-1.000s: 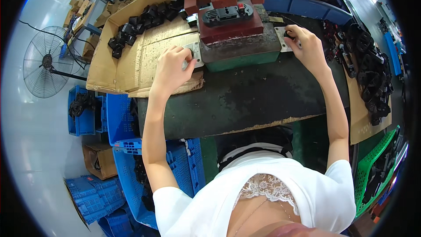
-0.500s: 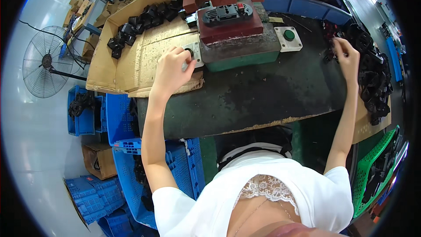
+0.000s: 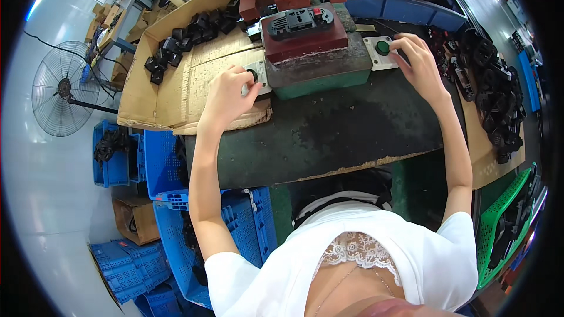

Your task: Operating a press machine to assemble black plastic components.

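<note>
My left hand (image 3: 231, 95) rests at the left button box (image 3: 262, 76), fingers loosely curled and thumb apart; its dark button (image 3: 253, 74) is partly hidden. My right hand (image 3: 418, 66) reaches to the right button box (image 3: 385, 63), thumb and fingers apart beside its green button (image 3: 382, 47). Neither hand visibly holds anything. Between them, a black and grey plastic part (image 3: 301, 22) with a red piece at one end lies on the dark red block (image 3: 308, 46) of a press. Above and behind it hangs the press's red upper block (image 3: 292, 0).
A cardboard tray (image 3: 197, 85) with several black parts (image 3: 170, 50) stands left. Piled black parts (image 3: 496, 91) lie on the right. Blue crates (image 3: 167, 164) stand lower left, a green basket (image 3: 487, 229) lower right. The dark tabletop (image 3: 346, 129) has a worn front edge.
My right hand has moved left from the pile of black parts to the green button, its fingers spreading more. My left hand stays at the left button box. The view has shifted slightly.
</note>
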Available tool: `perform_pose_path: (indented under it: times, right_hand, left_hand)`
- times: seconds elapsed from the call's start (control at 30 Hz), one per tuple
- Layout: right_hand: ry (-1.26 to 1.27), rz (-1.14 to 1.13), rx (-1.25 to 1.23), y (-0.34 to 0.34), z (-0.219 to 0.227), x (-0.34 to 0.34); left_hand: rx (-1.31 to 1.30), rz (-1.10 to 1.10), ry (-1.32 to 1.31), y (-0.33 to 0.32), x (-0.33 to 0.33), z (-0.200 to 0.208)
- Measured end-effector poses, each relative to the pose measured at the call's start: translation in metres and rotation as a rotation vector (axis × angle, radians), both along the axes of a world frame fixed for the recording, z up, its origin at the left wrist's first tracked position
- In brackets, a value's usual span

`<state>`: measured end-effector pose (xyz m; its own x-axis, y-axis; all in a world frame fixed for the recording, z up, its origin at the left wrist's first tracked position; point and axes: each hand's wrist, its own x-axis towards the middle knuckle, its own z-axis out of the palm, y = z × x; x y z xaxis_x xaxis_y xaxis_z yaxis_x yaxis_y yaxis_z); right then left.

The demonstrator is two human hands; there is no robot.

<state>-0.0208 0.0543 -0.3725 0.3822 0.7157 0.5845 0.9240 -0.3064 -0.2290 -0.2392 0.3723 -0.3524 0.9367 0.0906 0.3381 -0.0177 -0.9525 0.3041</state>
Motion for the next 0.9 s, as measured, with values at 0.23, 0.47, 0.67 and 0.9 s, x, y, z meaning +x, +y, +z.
perform_pose_path:
  times: [0.23, 0.47, 0.67, 0.9]
  right_hand:
    - [-0.100, 0.012, 0.056, 0.007, -0.014, 0.001]
    - [-0.071, 0.012, 0.073, 0.023, 0.000, -0.001]
    - [-0.024, 0.050, -0.015, 0.031, 0.008, 0.007]
    - [0.027, 0.002, -0.021, 0.039, 0.008, 0.007]
  left_hand:
    - [0.021, 0.054, 0.045, -0.002, 0.003, 0.005]
    - [0.063, 0.095, 0.085, -0.005, 0.004, 0.007]
    - [0.105, 0.098, 0.042, -0.008, 0.005, 0.004]
    - [0.125, 0.078, 0.037, -0.006, 0.005, 0.003]
